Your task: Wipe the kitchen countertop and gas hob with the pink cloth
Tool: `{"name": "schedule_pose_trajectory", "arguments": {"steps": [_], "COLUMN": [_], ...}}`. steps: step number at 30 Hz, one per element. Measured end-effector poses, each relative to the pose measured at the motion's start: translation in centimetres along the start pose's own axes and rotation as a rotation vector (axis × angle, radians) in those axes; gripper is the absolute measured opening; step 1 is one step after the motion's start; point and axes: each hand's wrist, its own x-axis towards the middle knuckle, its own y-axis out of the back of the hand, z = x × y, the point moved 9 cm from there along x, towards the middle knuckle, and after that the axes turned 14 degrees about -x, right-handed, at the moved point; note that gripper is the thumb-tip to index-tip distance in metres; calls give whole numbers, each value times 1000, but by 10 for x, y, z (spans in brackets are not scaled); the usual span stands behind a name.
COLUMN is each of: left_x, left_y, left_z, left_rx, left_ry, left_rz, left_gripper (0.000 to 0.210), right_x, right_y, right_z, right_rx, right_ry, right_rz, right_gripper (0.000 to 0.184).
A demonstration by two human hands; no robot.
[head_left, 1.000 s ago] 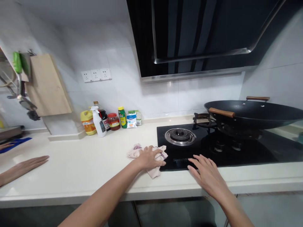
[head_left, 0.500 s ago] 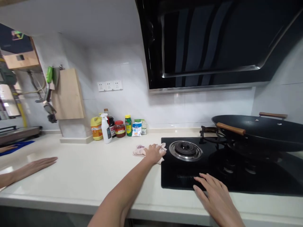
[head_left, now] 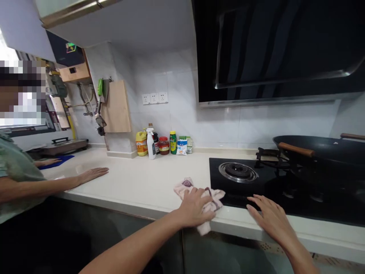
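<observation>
My left hand (head_left: 196, 207) presses down on a pale pink cloth (head_left: 217, 197), fingers curled over it. The cloth lies crumpled at the counter's front, partly on the stove's left corner, and one end hangs over the edge. Beside it, my right hand (head_left: 272, 219) rests at the front edge of the black gas stove (head_left: 239, 196). Its fingers are spread, with nothing in them. Behind my hands is the stove's left burner (head_left: 238, 172).
A large wok (head_left: 327, 156) sits on the right burner. Along the wall stand a spray bottle (head_left: 151, 144), a yellow jug (head_left: 141, 144), a red-lidded jar (head_left: 164, 145) and small packets (head_left: 181, 147). At left, another person's hand (head_left: 92, 174) lies on the white counter (head_left: 137, 177).
My left hand has pulled the cloth from beside the burner toward the counter's front edge. My right hand stays near the stove's front. The view has turned left, showing more of the other person.
</observation>
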Motion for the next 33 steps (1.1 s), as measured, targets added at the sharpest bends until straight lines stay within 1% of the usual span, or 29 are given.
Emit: {"name": "schedule_pose_trajectory", "arguments": {"steps": [1, 2, 4, 7, 10, 12, 14, 16, 18, 20, 21, 23, 24, 28, 30, 33], "left_x": [-12, -21, -35, -48, -66, -78, -87, -90, -87, -80, -75, -63, -56, -35, -27, -18], "left_y": [5, 11, 24, 49, 82, 102, 115, 120, 117, 107, 100, 83, 73, 41, 29, 20], "left_z": [-2, -10, -41, -105, -171, -202, -222, -231, -228, -213, -203, -174, -157, -93, -69, -45], "left_rx": [-4, -8, 8, 108, 231, 270, 289, 302, 310, 314, 315, 311, 304, 250, 201, 62], "left_ry": [-25, -24, 49, 257, 534, 675, 773, 832, 848, 830, 805, 719, 652, 426, 344, 260], "left_rz": [17, 38, 73, 109, 150, 177, 197, 209, 214, 209, 203, 192, 191, 220, 231, 267], "left_gripper": [44, 40, 36, 31, 34, 36, 39, 42, 43, 44, 44, 41, 40, 32, 27, 20], "right_x": [0, 0, 1, 3, 2, 2, 1, 1, 1, 0, -1, -2, -2, -2, -2, -2], "right_y": [-1, -3, -6, -9, -8, -6, -5, -5, -4, -3, -2, 1, 2, 5, 6, 8], "right_z": [0, 1, 1, 1, 0, -1, -2, -2, -2, -2, -3, -3, -3, -4, -4, -5], "right_rx": [-6, -11, -17, -19, -13, -3, 6, 14, 19, 21, 20, 16, 13, 0, -10, -26], "right_ry": [-2, -4, -4, -3, -3, -4, -3, -5, -9, -11, -11, -5, -1, 6, 8, 13], "right_rz": [-2, 0, 10, 38, 49, 39, 27, 18, 16, 24, 31, 39, 38, 21, 16, 21], "right_gripper": [51, 51, 50, 48, 49, 50, 51, 52, 53, 54, 54, 55, 55, 52, 51, 51]}}
